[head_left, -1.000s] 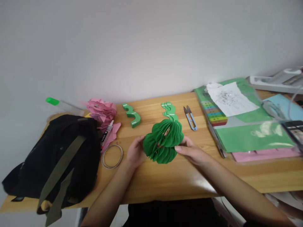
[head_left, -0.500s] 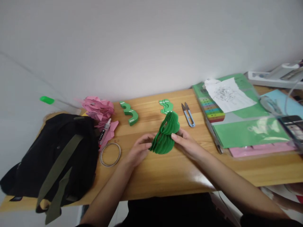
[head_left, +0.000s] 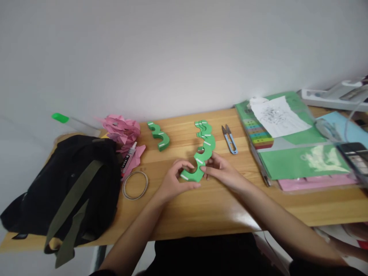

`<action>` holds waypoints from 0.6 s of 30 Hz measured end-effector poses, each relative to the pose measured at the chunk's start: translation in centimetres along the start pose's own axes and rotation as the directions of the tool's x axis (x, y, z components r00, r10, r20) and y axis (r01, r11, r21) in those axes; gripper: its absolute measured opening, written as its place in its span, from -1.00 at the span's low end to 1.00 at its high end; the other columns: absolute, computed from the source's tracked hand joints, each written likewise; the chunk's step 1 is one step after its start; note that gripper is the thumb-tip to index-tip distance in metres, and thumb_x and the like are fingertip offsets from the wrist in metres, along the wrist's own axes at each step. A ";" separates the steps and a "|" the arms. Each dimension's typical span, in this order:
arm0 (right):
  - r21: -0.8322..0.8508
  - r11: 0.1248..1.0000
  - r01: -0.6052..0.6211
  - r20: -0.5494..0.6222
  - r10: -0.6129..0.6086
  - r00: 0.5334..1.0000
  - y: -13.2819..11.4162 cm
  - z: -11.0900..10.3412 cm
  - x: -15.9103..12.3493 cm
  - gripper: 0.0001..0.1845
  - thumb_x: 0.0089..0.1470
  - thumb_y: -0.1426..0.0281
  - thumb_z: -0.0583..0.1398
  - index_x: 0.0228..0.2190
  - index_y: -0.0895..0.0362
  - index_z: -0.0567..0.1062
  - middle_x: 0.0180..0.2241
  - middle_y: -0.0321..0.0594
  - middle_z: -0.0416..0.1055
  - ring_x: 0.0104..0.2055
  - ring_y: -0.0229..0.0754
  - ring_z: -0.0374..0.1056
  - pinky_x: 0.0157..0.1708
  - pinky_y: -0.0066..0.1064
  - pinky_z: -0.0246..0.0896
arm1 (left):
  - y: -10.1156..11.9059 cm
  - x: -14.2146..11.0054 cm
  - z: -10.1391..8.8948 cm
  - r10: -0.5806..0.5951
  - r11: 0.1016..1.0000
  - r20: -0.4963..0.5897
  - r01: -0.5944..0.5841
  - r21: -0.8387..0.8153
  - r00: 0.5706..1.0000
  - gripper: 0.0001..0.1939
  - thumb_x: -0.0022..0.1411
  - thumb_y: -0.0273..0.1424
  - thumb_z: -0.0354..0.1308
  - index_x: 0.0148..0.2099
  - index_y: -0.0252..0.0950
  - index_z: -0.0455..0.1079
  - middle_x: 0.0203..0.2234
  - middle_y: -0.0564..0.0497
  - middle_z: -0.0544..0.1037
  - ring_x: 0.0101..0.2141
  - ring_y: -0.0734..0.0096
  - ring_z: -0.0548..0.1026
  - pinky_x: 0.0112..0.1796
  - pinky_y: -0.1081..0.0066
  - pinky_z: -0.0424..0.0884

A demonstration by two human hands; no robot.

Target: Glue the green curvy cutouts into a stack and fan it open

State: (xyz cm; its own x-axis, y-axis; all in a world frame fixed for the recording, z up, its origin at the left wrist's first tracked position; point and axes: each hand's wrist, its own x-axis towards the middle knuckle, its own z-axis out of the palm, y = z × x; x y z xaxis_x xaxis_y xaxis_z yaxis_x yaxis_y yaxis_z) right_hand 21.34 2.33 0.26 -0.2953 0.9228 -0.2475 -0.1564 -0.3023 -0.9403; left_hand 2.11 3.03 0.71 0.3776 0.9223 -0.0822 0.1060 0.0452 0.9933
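Wavy green paper stack point(head_left: 202, 156), white-striped

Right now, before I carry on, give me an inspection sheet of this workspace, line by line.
Surface: wooden table, glare near its front edge.
Pieces: green wavy piece held; similar piece lying beyond.
Clutter: black bag, pink paper, glue tube and ring left; snips and folder right.
Hands: right hand grips the held piece; left hand beside its near end, grip unclear.
Cables: pale cable, far right.
Surroundings: plain wall behind.
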 end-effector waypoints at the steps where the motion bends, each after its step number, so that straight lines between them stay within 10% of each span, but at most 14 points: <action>1: 0.011 1.000 0.003 0.007 -0.003 1.000 -0.1 -0.1 0.0 -0.58 -0.06 0.31 0.30 -0.15 0.09 0.34 -0.43 -0.34 0.35 -0.45 -0.33 0.30 -0.50 -0.49 0.24 | -0.1 0.0 0.1 -0.035 0.998 0.005 0.035 -0.046 0.999 -0.56 -0.11 -0.18 0.41 -0.25 -0.27 0.34 -0.36 0.03 0.41 -0.34 0.42 0.39 -0.31 0.43 0.31; 7: -0.048 0.996 -0.070 0.186 0.078 0.979 0.0 -0.4 0.0 -0.66 -0.10 0.35 0.29 -0.24 0.14 0.37 -0.48 -0.41 0.32 -0.55 -0.41 0.27 -0.60 -0.56 0.22 | -0.5 -0.2 0.4 -0.019 0.998 -0.212 0.030 0.048 0.977 -0.76 0.18 -0.21 0.18 -0.19 -0.23 0.29 -0.36 0.04 0.44 -0.36 0.41 0.44 -0.28 0.37 0.34; 13: -0.284 0.959 -0.006 0.035 0.017 0.999 1.3 -0.6 0.4 -0.45 -0.06 0.27 0.27 -0.03 0.21 0.38 -0.49 -0.35 0.39 -0.57 -0.36 0.28 -0.56 -0.47 0.23 | -0.4 0.1 -0.1 0.274 0.895 -0.266 -0.143 0.424 0.924 -0.89 0.14 -0.45 0.14 -0.23 -0.23 0.40 -0.29 -0.02 0.45 -0.20 0.29 0.43 -0.11 0.26 0.36; 18: -0.695 0.708 0.123 -0.020 -0.190 0.982 0.6 -0.5 0.3 -0.72 0.06 0.23 0.20 -0.29 0.17 0.55 -0.49 -0.24 0.48 -0.52 -0.29 0.30 -0.50 -0.44 0.15 | -1.1 0.4 -0.5 0.367 0.754 -0.243 -0.135 0.643 0.898 -0.81 0.17 -0.46 0.13 -0.14 -0.22 0.44 -0.20 -0.05 0.46 -0.10 0.22 0.42 0.00 0.16 0.32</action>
State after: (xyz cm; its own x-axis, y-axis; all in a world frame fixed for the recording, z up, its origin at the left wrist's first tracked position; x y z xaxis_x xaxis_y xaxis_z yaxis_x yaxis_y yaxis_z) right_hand 21.59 2.53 -0.48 -0.2413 0.9680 -0.0687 0.5085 0.0658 -0.8586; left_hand 1.72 3.56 -0.37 0.1548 0.9379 0.3104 0.6204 -0.3368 0.7083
